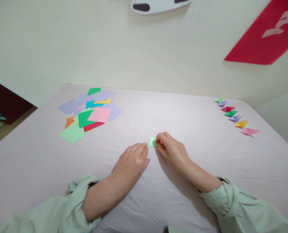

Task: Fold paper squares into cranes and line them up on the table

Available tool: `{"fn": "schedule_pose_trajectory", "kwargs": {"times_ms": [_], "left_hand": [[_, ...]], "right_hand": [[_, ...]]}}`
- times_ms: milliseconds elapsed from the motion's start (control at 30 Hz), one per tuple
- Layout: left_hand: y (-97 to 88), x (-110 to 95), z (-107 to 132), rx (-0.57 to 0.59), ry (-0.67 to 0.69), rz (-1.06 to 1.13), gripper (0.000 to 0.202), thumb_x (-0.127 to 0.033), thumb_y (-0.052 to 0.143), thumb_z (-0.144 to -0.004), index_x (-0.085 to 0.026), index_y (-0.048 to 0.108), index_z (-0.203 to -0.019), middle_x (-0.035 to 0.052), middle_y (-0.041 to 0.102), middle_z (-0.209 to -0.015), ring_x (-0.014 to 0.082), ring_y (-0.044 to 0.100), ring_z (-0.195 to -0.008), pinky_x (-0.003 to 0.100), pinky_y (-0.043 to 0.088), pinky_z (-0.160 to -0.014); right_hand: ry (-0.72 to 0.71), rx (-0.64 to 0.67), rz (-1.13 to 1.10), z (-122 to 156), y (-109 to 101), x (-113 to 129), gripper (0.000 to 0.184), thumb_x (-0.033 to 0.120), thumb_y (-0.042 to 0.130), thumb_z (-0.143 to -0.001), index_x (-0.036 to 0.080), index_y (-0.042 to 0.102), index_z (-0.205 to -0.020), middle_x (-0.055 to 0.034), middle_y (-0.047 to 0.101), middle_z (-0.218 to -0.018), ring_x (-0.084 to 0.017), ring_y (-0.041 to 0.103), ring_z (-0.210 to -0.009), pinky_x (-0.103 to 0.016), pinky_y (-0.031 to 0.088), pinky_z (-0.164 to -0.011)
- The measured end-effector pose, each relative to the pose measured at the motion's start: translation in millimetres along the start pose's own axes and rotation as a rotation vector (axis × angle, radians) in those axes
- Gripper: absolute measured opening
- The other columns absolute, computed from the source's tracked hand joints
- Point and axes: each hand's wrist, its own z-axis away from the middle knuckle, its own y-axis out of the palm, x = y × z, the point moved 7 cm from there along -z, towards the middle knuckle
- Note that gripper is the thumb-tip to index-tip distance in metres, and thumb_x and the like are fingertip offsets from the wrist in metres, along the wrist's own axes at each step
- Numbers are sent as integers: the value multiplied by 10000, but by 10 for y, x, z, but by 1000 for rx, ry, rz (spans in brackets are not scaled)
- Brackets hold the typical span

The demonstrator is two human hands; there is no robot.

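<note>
A small folded piece of light green paper (152, 142) lies on the pale tablecloth between my two hands. My left hand (133, 158) rests flat on the cloth, its fingers stretched out and their tips at the paper's left edge. Curled fingers of my right hand (172, 149) close on the paper's right side and cover part of it. The fingertips of the right hand are partly hidden, so the exact grip on the edge does not show.
At the left lies a loose pile of coloured paper sheets (99, 115). Along the right side runs a row of several folded paper figures, with a pink one (249, 131) nearest and a yellow one (241, 124) behind it. A wall (144, 55) stands behind the table.
</note>
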Motion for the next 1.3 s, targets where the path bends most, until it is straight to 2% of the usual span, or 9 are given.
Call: {"fn": "schedule_pose_trajectory", "kwargs": {"times_ms": [100, 200, 367, 533, 600, 767, 1033, 1167, 1300], "left_hand": [[-14, 20, 1, -30, -33, -3, 248, -237, 559, -911, -141, 558, -1140, 125, 632, -1170, 270, 598, -1070, 411, 500, -905], [-9, -29, -5, -51, 19, -4, 344, -258, 554, -917, -131, 517, -1235, 135, 597, -1258, 279, 562, -1151, 425, 462, -985], [78, -50, -11, 1, 64, 55, 408, -293, 568, -912, -162, 492, -1291, 119, 590, -1276, 271, 551, -1172, 419, 434, -1024], [102, -19, -15, -5, 63, 71, 391, -279, 552, -916, -185, 495, -1291, 116, 589, -1279, 264, 546, -1189, 417, 431, -1026], [100, -15, -12, -10, 63, 78, 386, -270, 545, -917, -187, 495, -1291, 118, 589, -1280, 262, 546, -1189, 422, 433, -1024], [80, -10, 0, 12, 57, 66, 389, -263, 564, -907, -162, 504, -1278, 120, 590, -1280, 270, 543, -1185, 428, 435, -1024], [31, -1, 13, 39, 24, 31, 299, -230, 590, -887, -149, 558, -1173, 128, 619, -1195, 286, 573, -1113, 449, 478, -943], [3, 84, -10, -26, 16, 157, 239, -230, 535, -922, -175, 560, -1153, 101, 613, -1191, 259, 561, -1115, 433, 470, -953], [-43, 292, -185, -116, -38, 381, 244, -201, 455, -954, -193, 544, -1181, 80, 613, -1174, 214, 562, -1099, 386, 465, -967]], "right_hand": [[5, 1, 8, 6, -1, 10, 99, 128, 492, -875, 215, 539, -871, -6, 561, -882, -122, 463, -628, -237, 241, -543], [13, 11, 9, 6, 0, 24, 88, 137, 502, -880, 214, 545, -869, -2, 560, -873, -119, 458, -616, -236, 250, -545], [-7, 5, -6, 9, 1, 10, 89, 139, 502, -891, 209, 556, -883, -7, 568, -884, -121, 493, -637, -235, 301, -569], [-104, 11, -37, 124, 16, 11, 235, 66, 451, -892, 206, 593, -1016, -42, 588, -978, -141, 578, -770, -247, 411, -664], [-164, 6, 19, 204, 28, 53, 289, 58, 455, -897, 214, 611, -1084, -62, 601, -1015, -165, 594, -843, -273, 443, -722], [-265, -44, 247, 361, 64, 189, 243, 107, 527, -920, 184, 621, -1130, -99, 632, -1036, -228, 580, -910, -352, 467, -784], [-219, -19, 375, 359, 92, 218, 191, 66, 522, -906, 144, 629, -1043, -123, 630, -1024, -254, 562, -885, -380, 466, -762], [-206, -28, 366, 358, 78, 191, 189, 39, 529, -890, 122, 634, -1023, -131, 626, -1012, -252, 561, -872, -373, 465, -766], [-221, -63, 320, 360, 65, 194, 152, 78, 540, -906, 149, 644, -992, -101, 625, -971, -232, 558, -856, -349, 467, -765]]}}
